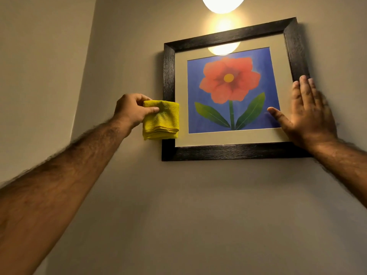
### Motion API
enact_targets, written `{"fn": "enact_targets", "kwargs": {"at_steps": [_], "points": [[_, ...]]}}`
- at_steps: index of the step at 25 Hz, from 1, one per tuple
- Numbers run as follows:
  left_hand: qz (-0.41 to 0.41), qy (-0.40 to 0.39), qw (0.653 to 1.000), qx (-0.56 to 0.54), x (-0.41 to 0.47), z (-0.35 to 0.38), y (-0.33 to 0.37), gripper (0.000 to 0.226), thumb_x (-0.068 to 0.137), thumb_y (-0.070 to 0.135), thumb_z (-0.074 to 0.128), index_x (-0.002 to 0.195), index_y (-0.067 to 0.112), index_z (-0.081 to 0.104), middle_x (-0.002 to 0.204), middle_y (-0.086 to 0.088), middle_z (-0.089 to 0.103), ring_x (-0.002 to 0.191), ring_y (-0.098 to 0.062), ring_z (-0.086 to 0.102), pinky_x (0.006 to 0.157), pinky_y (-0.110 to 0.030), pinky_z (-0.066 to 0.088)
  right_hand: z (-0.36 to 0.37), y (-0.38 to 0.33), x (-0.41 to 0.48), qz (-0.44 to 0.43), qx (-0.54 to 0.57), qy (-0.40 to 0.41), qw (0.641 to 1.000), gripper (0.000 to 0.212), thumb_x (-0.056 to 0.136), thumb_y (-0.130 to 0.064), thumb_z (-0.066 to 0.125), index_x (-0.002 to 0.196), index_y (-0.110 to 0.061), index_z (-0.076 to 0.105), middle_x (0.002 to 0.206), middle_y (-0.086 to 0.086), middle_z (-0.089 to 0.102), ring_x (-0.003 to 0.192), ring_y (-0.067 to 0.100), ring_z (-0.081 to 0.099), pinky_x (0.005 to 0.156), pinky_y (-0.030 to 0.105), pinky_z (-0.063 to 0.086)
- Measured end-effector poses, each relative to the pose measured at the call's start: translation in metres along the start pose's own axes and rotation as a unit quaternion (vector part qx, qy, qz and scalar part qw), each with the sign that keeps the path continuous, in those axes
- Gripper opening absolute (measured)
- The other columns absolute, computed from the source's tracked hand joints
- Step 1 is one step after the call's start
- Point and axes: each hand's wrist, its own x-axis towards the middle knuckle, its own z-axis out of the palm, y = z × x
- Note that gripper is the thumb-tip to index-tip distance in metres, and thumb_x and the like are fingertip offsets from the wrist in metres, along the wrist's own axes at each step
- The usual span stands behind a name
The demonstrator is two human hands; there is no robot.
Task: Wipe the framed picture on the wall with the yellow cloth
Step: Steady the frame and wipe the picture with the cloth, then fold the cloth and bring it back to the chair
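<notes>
A framed picture hangs on the wall: a dark wooden frame, a pale mat and a red flower on blue. My left hand grips a folded yellow cloth, which lies over the frame's left side near its lower corner. My right hand rests flat with fingers spread on the frame's right side and the glass at the lower right, holding nothing.
A lit round wall lamp glows above the frame and reflects in the glass. A wall corner runs down at the left. Bare beige wall stretches below the frame.
</notes>
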Motion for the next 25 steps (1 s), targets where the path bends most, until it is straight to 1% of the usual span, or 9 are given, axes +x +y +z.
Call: {"fn": "enact_targets", "kwargs": {"at_steps": [2, 4, 7, 8, 10, 13, 15, 21, 25], "points": [[-0.017, 0.001, 0.999, -0.034, -0.008, -0.014, -0.006, 0.026, 0.076, 0.022, 0.086, 0.097, 0.019, 0.072, 0.099, -0.007, 0.074, 0.101, -0.03, 0.072, 0.086, -0.046, 0.062, -0.009, -0.016, -0.001, -0.001, 0.012, -0.009, 1.0, 0.103, 0.091, -0.077, 0.024, 0.159, 0.0, 0.015, 0.17, 0.019, 0.012, 0.159, 0.031, 0.01, 0.128, 0.05, 0.011], [-0.027, 0.01, 0.997, -0.07, -0.016, -0.025, -0.011, 0.027, 0.077, 0.02, 0.085, 0.099, 0.017, 0.071, 0.098, -0.005, 0.073, 0.1, -0.029, 0.072, 0.084, -0.045, 0.062, -0.02, -0.054, -0.004, -0.068, 0.058, -0.011, 0.996, 0.1, 0.092, -0.074, 0.028, 0.159, 0.0, 0.018, 0.169, 0.02, 0.015, 0.158, 0.032, 0.012, 0.128, 0.048, 0.013], [-0.034, 0.025, 0.994, -0.104, -0.031, -0.043, -0.018, 0.037, 0.076, 0.019, 0.086, 0.109, 0.01, 0.072, 0.099, -0.008, 0.074, 0.093, -0.025, 0.073, 0.078, -0.04, 0.063, -0.032, -0.152, -0.019, -0.167, 0.275, -0.06, 0.945, 0.085, 0.092, -0.063, 0.049, 0.151, -0.003, 0.041, 0.152, 0.02, 0.05, 0.141, 0.031, 0.049, 0.117, 0.043, 0.04], [-0.036, 0.026, 0.993, -0.107, -0.038, -0.05, -0.02, 0.035, 0.076, 0.019, 0.086, 0.108, 0.012, 0.072, 0.096, -0.006, 0.074, 0.089, -0.023, 0.072, 0.074, -0.036, 0.062, -0.037, -0.188, -0.027, -0.146, 0.371, -0.101, 0.911, 0.078, 0.09, -0.061, 0.056, 0.146, -0.006, 0.051, 0.137, 0.016, 0.064, 0.125, 0.028, 0.064, 0.105, 0.04, 0.051], [-0.043, 0.028, 0.993, -0.106, -0.053, -0.068, -0.026, 0.031, 0.075, 0.02, 0.086, 0.103, 0.017, 0.073, 0.092, -0.002, 0.074, 0.085, -0.019, 0.073, 0.069, -0.032, 0.062, -0.044, -0.253, -0.044, -0.031, 0.523, -0.23, 0.82, 0.07, 0.084, -0.062, 0.064, 0.13, -0.009, 0.066, 0.115, 0.012, 0.075, 0.103, 0.027, 0.074, 0.091, 0.041, 0.06], [-0.068, 0.035, 0.992, -0.102, -0.076, -0.097, -0.043, 0.033, 0.074, 0.022, 0.087, 0.104, 0.017, 0.073, 0.093, -0.001, 0.075, 0.087, -0.018, 0.074, 0.069, -0.033, 0.063, -0.036, -0.306, -0.067, 0.095, 0.603, -0.447, 0.654, 0.054, 0.082, -0.052, 0.074, 0.111, -0.006, 0.072, 0.107, 0.013, 0.079, 0.099, 0.026, 0.078, 0.085, 0.039, 0.064], [-0.094, 0.043, 0.991, -0.087, -0.095, -0.123, -0.058, 0.038, 0.074, 0.021, 0.087, 0.108, 0.012, 0.072, 0.096, -0.003, 0.075, 0.088, -0.019, 0.073, 0.072, -0.035, 0.062, -0.028, -0.33, -0.089, 0.126, 0.632, -0.504, 0.575, 0.044, 0.082, -0.037, 0.08, 0.109, -0.003, 0.073, 0.099, 0.012, 0.081, 0.089, 0.02, 0.08, 0.074, 0.031, 0.064], [-0.227, 0.032, 0.966, -0.12, -0.163, -0.208, -0.104, 0.024, 0.075, 0.008, 0.084, 0.094, 0.012, 0.069, 0.088, -0.003, 0.075, 0.074, -0.015, 0.077, 0.061, -0.03, 0.061, -0.01, -0.413, -0.166, 0.199, 0.663, -0.578, 0.432, 0.031, 0.073, -0.025, 0.085, 0.099, -0.009, 0.079, 0.091, 0.008, 0.079, 0.085, 0.019, 0.079, 0.076, 0.031, 0.062], [-0.337, 0.055, 0.932, -0.125, -0.228, -0.263, -0.147, 0.02, 0.082, -0.003, 0.074, 0.09, 0.011, 0.062, 0.095, -0.012, 0.069, 0.079, -0.024, 0.073, 0.067, -0.038, 0.065, -0.011, -0.474, -0.231, 0.244, 0.645, -0.629, 0.359, 0.023, 0.073, -0.02, 0.084, 0.093, -0.012, 0.076, 0.074, 0.001, 0.071, 0.069, 0.016, 0.076, 0.076, 0.033, 0.064]]}}
